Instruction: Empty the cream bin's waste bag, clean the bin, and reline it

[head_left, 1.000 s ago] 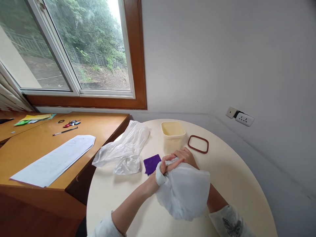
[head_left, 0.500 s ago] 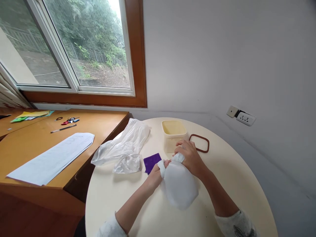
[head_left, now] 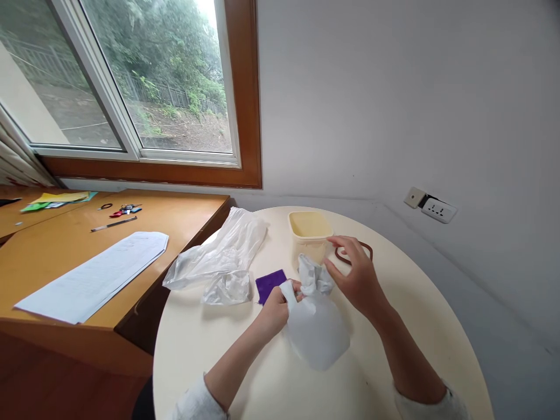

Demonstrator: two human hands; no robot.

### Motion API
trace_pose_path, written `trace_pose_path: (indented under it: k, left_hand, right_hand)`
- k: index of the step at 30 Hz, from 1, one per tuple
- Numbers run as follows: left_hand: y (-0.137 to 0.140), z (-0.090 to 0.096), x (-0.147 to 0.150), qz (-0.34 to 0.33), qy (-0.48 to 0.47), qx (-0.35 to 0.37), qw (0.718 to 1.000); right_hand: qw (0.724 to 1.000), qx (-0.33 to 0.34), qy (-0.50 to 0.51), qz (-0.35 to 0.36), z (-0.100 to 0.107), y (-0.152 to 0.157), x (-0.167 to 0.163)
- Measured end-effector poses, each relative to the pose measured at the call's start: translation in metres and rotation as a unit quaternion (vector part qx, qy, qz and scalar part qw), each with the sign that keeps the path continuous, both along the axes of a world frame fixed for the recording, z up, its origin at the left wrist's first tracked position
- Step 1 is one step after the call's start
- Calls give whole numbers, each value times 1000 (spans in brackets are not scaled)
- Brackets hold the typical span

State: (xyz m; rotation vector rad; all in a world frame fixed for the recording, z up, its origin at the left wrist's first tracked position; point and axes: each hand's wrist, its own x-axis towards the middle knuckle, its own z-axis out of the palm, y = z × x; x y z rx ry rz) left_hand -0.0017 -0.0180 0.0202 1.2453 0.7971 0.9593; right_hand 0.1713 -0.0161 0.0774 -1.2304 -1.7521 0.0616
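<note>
Bulging at lower centre of the frame: one white plastic bag (head_left: 318,332), rounded, probably with air trapped inside; its upper end gathered into a crumpled tuft. Whether its underside bears on the counter, cannot tell

Left hand (head_left: 275,309), lower centre: clamped on a twisted end of the bag, left of the tuft, a grip that likely steadies the bag and stops that end slipping free

Right hand (head_left: 355,277), right of centre: thumb and fingers apart, nothing between them; thumb just beside the tuft, the spread seemingly leaving room to take hold of it. Contact with the tuft, cannot tell

Round counter (head_left: 437,338), pale, carrying the pieces at centre

Purple cloth (head_left: 268,284), centre: flat, just beyond the left hand, presumably out of the bag's way

Clear plastic bag (head_left: 227,254), left of centre: crumpled, limp, staying put by its own slackness, it seems

Brown frame (head_left: 370,251), right of centre: flat, partly behind the right hand

Cream tub (head_left: 301,248), centre: upright, mouth upward, well within reach

Wooden counter (head_left: 188,213), left: white papers (head_left: 96,271), pen (head_left: 114,224), keys (head_left: 126,210), apparently kept aside

Wall socket (head_left: 438,210), right of the frame, on the far wall
</note>
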Motion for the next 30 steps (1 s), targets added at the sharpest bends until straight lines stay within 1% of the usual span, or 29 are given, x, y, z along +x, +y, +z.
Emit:
trace_pose_path:
  k: [2,4,6,7,9,11,13,17,24,30]
  left_hand:
    - [0,-1,-1,16,11,-20,1000]
    - [1,-2,-1,35,19,-40,998]
    - [2,-2,-2,49,23,-43,998]
    - [2,-2,-2,53,22,-38,998]
    - [2,-2,-3,55,22,-24,998]
    - [2,-2,-3,52,16,-17,998]
    - [2,-2,-4,48,11,-18,999]
    - [2,-5,-4,42,6,-19,999]
    - [2,-9,-3,41,1,-9,999]
    - [2,-10,-3,41,16,-8,999]
  right_hand:
    - [999,10,38,-11,5,-6,2]
    - [998,11,52,24,12,-14,1]
    - [993,-6,34,109,18,-22,-3]
    - [987,-27,13,159,21,-26,-6]
    - [965,-78,-43,246,24,-32,-13]
    - [944,-121,-98,290,24,-34,-19]
    - [934,-144,-134,300,21,-33,-23]
    - [931,-161,-163,285,14,-27,-22]
    - [927,-188,-147,290,6,-18,-16]
    - [919,-216,-130,302,-5,-12,-14]
